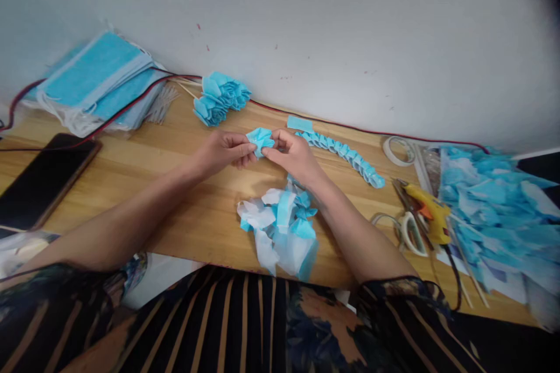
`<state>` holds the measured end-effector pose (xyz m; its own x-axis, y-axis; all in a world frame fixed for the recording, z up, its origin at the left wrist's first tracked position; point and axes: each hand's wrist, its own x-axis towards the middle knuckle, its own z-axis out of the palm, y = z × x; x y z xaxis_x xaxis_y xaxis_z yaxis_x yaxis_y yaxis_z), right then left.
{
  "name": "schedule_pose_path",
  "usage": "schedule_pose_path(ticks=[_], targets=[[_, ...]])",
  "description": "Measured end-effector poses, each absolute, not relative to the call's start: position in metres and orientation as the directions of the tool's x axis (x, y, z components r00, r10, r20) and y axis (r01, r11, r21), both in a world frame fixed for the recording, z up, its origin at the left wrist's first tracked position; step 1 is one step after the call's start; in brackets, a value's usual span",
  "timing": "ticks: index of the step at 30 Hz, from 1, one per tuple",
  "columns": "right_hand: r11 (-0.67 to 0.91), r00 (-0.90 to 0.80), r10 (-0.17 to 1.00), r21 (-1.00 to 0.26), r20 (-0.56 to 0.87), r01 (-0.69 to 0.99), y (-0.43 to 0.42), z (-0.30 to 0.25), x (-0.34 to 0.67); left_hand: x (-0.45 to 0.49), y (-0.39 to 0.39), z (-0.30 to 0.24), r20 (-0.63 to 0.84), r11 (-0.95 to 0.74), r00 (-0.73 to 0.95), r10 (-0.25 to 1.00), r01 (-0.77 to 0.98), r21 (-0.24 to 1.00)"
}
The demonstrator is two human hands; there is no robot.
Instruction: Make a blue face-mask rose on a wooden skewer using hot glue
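Note:
My left hand (225,150) and my right hand (292,154) meet over the wooden table (188,198), both pinched on a small rolled piece of blue fabric (261,139). From that piece a long pleated blue strip (345,154) trails off to the right across the table. A heap of blue and white fabric scraps (280,230) lies just below my right wrist, near the table's front edge. Finished blue fabric flowers (221,98) rest against the wall behind my hands.
A stack of blue face masks (94,78) sits at the back left, a dark phone (44,178) in front of it. To the right lie a tape roll (396,150), scissors (409,230), a yellow glue gun (431,210) and a big pile of blue cuttings (494,210). A red cable (350,127) runs along the wall.

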<state>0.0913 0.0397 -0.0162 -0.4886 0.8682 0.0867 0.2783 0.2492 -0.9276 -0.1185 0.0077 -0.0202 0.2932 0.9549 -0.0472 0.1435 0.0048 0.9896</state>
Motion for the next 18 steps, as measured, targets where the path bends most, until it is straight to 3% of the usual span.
schedule_pose_path(ticks=[18], targets=[[0.223, -0.498, 0.866, -0.927, 0.047, 0.300, 0.0369, -0.0125, 0.0901, -0.1131, 0.0054, -0.0165, 0.012, -0.059, 0.255, 0.967, 0.176, 0.983]])
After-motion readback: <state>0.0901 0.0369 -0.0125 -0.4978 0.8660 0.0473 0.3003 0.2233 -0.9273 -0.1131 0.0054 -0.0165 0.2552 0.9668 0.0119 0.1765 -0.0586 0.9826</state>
